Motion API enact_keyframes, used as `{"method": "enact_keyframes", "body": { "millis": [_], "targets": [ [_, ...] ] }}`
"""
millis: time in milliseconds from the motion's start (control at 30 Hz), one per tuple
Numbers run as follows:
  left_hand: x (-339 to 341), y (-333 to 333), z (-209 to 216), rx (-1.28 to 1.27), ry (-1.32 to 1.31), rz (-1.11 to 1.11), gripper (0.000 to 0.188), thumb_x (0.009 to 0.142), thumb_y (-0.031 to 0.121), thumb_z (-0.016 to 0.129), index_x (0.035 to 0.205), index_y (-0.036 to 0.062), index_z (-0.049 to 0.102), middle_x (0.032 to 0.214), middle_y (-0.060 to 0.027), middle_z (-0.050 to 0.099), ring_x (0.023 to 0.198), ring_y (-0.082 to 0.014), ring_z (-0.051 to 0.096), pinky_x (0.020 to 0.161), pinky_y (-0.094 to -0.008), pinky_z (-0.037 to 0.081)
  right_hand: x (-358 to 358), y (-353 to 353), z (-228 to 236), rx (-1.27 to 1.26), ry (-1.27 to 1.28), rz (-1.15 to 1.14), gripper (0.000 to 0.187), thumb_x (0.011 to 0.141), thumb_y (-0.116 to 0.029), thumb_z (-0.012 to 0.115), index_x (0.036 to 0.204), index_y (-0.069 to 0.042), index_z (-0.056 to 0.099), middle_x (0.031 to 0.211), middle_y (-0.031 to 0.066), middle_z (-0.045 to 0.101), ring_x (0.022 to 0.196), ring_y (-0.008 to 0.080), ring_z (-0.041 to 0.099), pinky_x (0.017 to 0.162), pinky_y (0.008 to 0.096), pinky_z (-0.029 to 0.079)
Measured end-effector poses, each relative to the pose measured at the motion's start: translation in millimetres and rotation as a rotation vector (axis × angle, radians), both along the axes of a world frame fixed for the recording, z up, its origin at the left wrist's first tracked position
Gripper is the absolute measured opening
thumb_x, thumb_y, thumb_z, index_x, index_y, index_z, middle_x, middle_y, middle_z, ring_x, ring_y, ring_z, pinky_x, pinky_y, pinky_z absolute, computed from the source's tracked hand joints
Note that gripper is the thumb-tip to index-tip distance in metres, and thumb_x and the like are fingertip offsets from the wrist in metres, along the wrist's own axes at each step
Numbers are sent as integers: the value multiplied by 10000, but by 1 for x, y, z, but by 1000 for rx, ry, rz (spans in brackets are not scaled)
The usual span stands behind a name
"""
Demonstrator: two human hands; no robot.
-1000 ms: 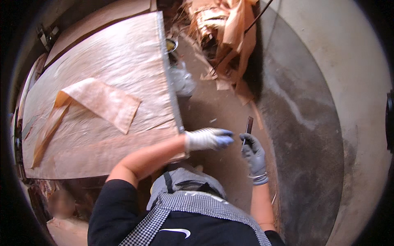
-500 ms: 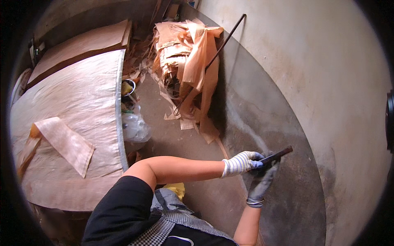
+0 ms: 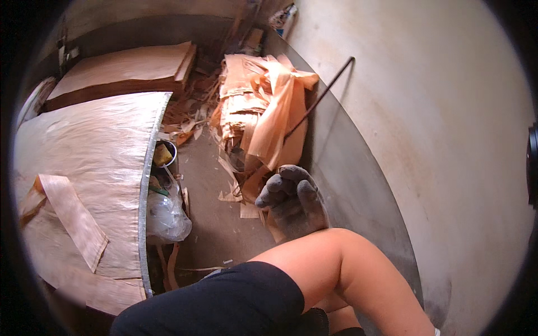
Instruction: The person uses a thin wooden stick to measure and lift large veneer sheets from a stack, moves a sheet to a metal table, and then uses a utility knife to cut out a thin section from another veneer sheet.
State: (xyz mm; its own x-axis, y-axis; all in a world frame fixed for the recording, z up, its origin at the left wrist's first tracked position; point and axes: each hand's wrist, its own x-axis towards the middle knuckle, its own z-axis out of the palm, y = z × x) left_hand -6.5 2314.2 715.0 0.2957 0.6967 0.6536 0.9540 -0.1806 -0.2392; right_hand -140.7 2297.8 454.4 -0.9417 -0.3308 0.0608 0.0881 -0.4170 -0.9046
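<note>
My right hand (image 3: 294, 201), in a worn dark grey glove, is raised with its fingers half curled and slightly apart. Nothing shows in its palm. It stands in front of the lower end of a pile of thin orange-pink wood veneer sheets (image 3: 241, 95), though I cannot tell whether it touches them. My bare left forearm (image 3: 375, 269) crosses in front of the right arm and bends down to the lower right. Only a sliver of white glove cuff (image 3: 436, 331) shows there; my left hand lies beyond the picture's edge.
A long dark rod (image 3: 330, 87) leans across the pile against the wall (image 3: 448, 140). On the left are a veneer-covered table (image 3: 95, 140) with a loose strip (image 3: 73, 215) and a stack of sheets (image 3: 123, 61) behind. A cup (image 3: 172, 150) and clear plastic bag (image 3: 168, 218) sit beside the table edge.
My hands have parted. The right hand has moved left and up, while the left hand has dropped out at the lower right. The dark stick-like tool they held is out of sight.
</note>
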Motion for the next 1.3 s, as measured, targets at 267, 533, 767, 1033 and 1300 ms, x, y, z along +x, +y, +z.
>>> {"method": "enact_keyframes", "body": {
  "millis": [267, 533, 767, 1033, 1300],
  "targets": [
    [-144, -198, -78, 263, -151, 777, 226, 792, 153, 539, 962, 17, 603, 986, -237, 597, 929, -334, 588, 784, -447, 464, -94, -99, 13, 43, 120, 201, 395, 934, -261, 445, 1240, -10, 455, 1141, 55, 562, 1009, 164, 543, 856, 310, 446],
    [-182, -350, -134, 398, -262, 1350, 225, 779, 138, 548, 962, 22, 608, 979, -223, 602, 919, -335, 590, 773, -437, 467, -172, -204, 45, 36, 312, 502, 372, 931, -229, 446, 1230, -7, 462, 1126, 69, 570, 997, 171, 552, 851, 313, 450],
    [-175, -422, -146, 443, -317, 1566, 225, 768, 125, 556, 963, 27, 611, 973, -211, 606, 910, -336, 591, 764, -428, 470, -162, -316, 67, -47, 446, 809, 353, 929, -200, 447, 1221, -3, 469, 1113, 81, 577, 986, 177, 559, 846, 315, 455],
    [-149, -489, -140, 449, -279, 1643, 228, 755, 110, 565, 964, 32, 615, 966, -197, 611, 900, -337, 593, 753, -418, 473, -79, -427, 105, -174, 612, 1111, 332, 926, -168, 448, 1211, 0, 476, 1098, 95, 585, 973, 185, 568, 841, 318, 459],
    [-135, -530, -123, 414, -285, 1652, 234, 742, 95, 573, 964, 37, 620, 959, -182, 616, 890, -339, 594, 743, -408, 476, 31, -500, 121, -344, 691, 1447, 312, 924, -136, 449, 1201, 4, 483, 1083, 109, 593, 961, 192, 576, 836, 320, 464]
  ]
}}
